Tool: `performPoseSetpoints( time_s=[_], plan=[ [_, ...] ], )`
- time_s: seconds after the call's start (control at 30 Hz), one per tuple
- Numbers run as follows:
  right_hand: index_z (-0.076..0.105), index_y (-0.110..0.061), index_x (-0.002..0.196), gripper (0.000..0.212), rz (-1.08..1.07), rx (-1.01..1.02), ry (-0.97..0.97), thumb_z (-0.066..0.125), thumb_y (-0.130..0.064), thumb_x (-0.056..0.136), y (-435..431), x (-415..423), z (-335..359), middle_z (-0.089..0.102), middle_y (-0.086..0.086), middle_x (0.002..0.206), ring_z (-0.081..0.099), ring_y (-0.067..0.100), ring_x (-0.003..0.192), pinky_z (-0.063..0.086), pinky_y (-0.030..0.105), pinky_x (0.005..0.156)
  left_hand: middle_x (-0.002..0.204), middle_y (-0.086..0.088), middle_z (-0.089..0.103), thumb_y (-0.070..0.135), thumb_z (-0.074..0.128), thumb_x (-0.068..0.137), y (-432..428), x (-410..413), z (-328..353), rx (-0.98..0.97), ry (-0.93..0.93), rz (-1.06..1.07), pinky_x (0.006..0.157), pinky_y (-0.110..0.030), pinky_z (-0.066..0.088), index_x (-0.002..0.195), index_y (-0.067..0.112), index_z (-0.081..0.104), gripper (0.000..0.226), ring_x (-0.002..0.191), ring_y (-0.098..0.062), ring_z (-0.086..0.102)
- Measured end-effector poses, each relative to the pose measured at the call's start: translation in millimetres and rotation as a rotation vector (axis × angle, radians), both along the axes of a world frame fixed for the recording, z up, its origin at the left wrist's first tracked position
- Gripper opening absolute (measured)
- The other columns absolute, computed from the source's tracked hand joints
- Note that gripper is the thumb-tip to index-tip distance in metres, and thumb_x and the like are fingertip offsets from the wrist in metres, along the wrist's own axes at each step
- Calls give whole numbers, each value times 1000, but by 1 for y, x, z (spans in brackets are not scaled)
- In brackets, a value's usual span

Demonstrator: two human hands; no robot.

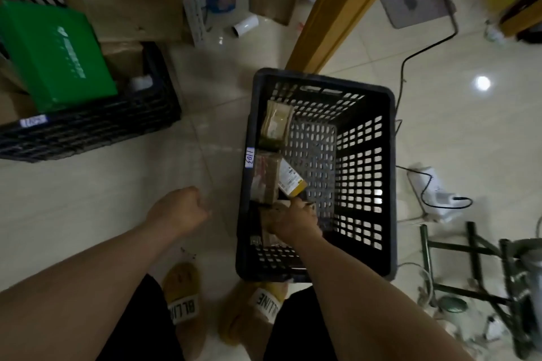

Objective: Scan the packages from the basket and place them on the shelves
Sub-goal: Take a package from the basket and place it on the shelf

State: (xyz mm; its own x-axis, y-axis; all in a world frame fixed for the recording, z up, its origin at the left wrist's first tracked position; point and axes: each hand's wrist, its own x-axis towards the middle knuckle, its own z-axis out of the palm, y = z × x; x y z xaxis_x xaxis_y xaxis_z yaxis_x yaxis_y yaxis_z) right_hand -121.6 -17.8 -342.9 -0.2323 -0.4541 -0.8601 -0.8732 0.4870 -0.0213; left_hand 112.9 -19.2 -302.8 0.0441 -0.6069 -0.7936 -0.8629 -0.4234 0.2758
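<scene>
A black perforated basket stands on the tiled floor in front of my feet. Along its left wall lie brown packages: one at the far end, one in the middle, and a third partly hidden under my wrist. My right hand is inside the basket and grips a dark-handled, yellow and white device that looks like a hand scanner, its head against the middle package. My left hand hangs over the floor left of the basket, fingers loosely curled, holding nothing.
A second black crate at the left holds a green box and cardboard boxes. A yellow wooden post rises behind the basket. A black cable, a white power strip and a green metal frame lie to the right.
</scene>
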Motion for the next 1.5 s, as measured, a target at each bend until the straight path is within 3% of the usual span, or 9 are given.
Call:
performPoseSetpoints(
  time_s=[0.13,0.43,0.57,0.7,0.9,0.97,1.1,1.37,1.5],
  plan=[
    [20,-22,153,93,-81,58,-35,74,-52,83,5,10,-52,24,12,156,28,38,143,35,54,109,100,0,63,30,61,94,-4,8,-46,19,-18,24,80,-30,50,99,15,64,16,92,-17,59],
    [21,-22,152,98,-134,18,-42,78,-51,78,-1,-8,-58,25,21,150,44,41,133,44,49,108,104,-1,64,27,62,94,13,14,-55,106,-9,68,83,-29,49,95,17,62,10,98,-19,60],
    [30,-20,147,96,-353,-29,-126,82,-51,73,-17,-28,10,36,19,146,50,39,125,49,44,104,107,-3,64,25,62,94,12,12,0,153,44,109,86,-28,50,96,17,62,8,99,-19,60],
    [43,-23,127,70,-775,-70,-413,88,-33,74,-33,-35,103,59,10,122,64,29,96,60,36,61,109,-5,65,28,64,93,-8,-5,87,130,101,126,92,-30,51,100,14,64,16,103,-20,60],
    [58,-20,129,66,-980,-5,-810,85,-35,71,-61,-31,272,68,15,123,67,36,107,61,46,74,122,-4,57,40,63,97,-53,-32,266,46,352,531,88,-33,48,120,23,58,29,108,-20,55],
    [60,-16,130,73,-955,-23,-875,87,-35,66,-71,-32,325,69,16,124,66,37,111,59,52,87,138,-7,50,53,60,95,-63,-33,324,86,434,693,97,-37,45,140,24,48,55,125,-26,51],
    [59,-15,130,56,-836,-36,-1001,74,-30,79,-95,-33,431,72,16,118,67,34,107,57,42,79,116,-9,61,59,63,89,-75,-24,425,162,613,812,99,-42,45,112,20,62,45,107,-27,58],
    [54,-17,137,79,-563,-129,-1106,82,-23,63,-139,-3,551,62,20,134,58,40,124,52,55,101,127,-17,66,26,84,74,-88,5,534,-5,829,701,109,-50,45,121,8,67,53,123,-34,60],
    [62,-25,132,83,-494,-154,-1077,89,-53,59,-144,28,575,62,15,135,60,40,121,50,62,99,124,-12,61,-3,84,69,-100,33,559,-197,785,649,101,-48,53,131,10,53,71,115,-34,61]
  ],
)
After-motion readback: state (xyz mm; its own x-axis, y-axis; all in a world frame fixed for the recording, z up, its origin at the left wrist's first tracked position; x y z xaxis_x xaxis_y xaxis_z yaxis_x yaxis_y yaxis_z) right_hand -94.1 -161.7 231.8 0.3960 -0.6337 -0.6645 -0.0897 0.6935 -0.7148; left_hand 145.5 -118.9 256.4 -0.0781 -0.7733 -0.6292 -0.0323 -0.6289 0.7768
